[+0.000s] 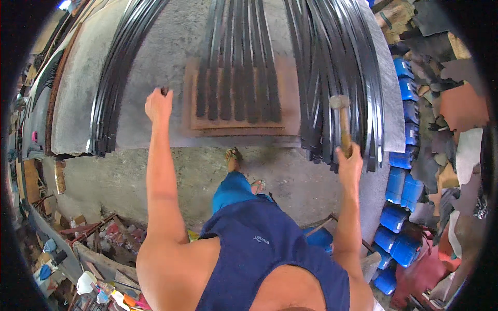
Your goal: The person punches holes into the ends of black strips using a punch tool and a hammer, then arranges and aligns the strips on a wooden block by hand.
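Note:
My right hand point(349, 159) grips the wooden handle of a hammer point(345, 124). The hammer's blunt grey head is raised over the right-hand bundle of long black strips point(332, 67). My left hand point(158, 105) is closed above the table, left of the brown boards. A small dark thing pokes out of its fingers, too little of it showing to name. Between my hands, several black strips point(236, 78) lie side by side, slightly apart. Their near ends rest on stacked brown boards point(290, 98), short of the boards' front edge.
Another bundle of black strips point(111, 93) hangs slightly over the front edge of the grey table point(150, 57) at left. Blue plastic containers point(397, 184) line the right side, beside leather-like scraps point(464, 109). Debris point(111, 236) lies behind me at lower left.

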The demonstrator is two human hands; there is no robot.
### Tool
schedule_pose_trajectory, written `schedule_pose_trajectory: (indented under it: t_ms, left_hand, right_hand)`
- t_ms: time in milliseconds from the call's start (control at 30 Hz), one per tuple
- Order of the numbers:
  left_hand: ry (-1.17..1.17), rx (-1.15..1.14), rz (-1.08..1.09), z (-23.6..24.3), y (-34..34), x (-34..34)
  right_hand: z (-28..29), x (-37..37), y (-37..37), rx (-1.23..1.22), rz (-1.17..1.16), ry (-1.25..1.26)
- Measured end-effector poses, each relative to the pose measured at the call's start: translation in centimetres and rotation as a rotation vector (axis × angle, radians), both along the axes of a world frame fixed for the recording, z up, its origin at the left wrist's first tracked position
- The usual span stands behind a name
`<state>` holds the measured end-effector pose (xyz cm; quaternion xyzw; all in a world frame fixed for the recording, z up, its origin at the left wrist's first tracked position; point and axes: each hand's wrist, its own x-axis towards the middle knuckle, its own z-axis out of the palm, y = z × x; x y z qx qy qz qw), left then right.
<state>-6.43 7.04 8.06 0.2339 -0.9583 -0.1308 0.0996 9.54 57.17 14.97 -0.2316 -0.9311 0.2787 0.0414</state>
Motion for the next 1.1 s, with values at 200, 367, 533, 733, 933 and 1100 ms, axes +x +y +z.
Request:
schedule_pose_trajectory:
  t_ms: [200,367,533,733,933,1100]
  left_hand:
    - [-0.046,0.031,0.062,-5.8,-3.0,0.8]
    - [0.267,0.169,-0.302,-4.0,4.3,0.6]
    - [0.015,0.297,-0.282,-3.5,7.5,-1.1]
    - [-0.081,0.515,-0.092,-1.4,9.0,-2.3]
    - [-0.144,0.376,-0.006,-3.3,13.9,-1.3]
    - [-0.09,0.46,0.115,-3.4,13.3,-2.0]
  right_hand:
    - [-5.4,-7.3,4.9,0.366,-0.152,-0.024]
    - [-7.8,-7.6,5.6,0.554,-0.214,-0.04]
    - [-5.3,-11.2,1.4,0.586,-0.132,-0.009]
    - [-8.3,-20.6,-8.5,-0.056,0.444,0.246]
    - [-10.0,-28.8,-15.2,-0.005,0.444,0.017]
    - [-10.1,-32.2,-15.4,-0.254,0.541,-0.259]
